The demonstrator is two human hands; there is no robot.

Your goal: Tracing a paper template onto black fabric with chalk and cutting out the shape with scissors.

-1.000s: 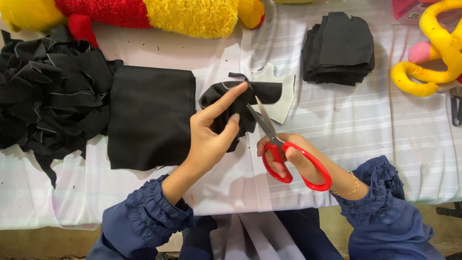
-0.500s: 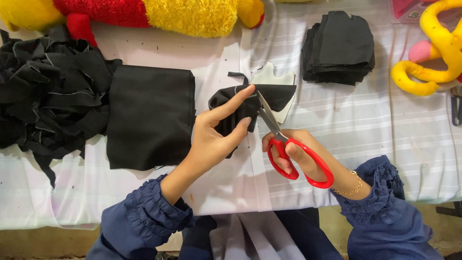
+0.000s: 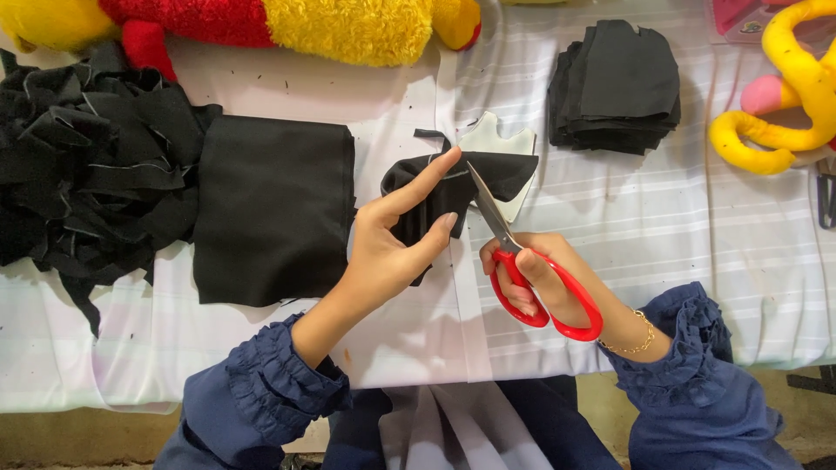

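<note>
From my remote seat, the plush toy (image 3: 287, 26) is cut off by the top edge, so I cannot see its full shape. The yellow toy (image 3: 784, 104) runs off the right edge. My left hand (image 3: 392, 244) covers part of the black fabric piece (image 3: 453, 187), and that fabric hides most of the white paper pattern (image 3: 501, 144) beneath it. A dark object (image 3: 825, 191) at the right edge is too cropped to identify. The heap of black scraps (image 3: 78, 165) continues past the left edge.

Bare tablecloth (image 3: 697, 244) right (stack (image 3: 615, 85) beyond)
</note>
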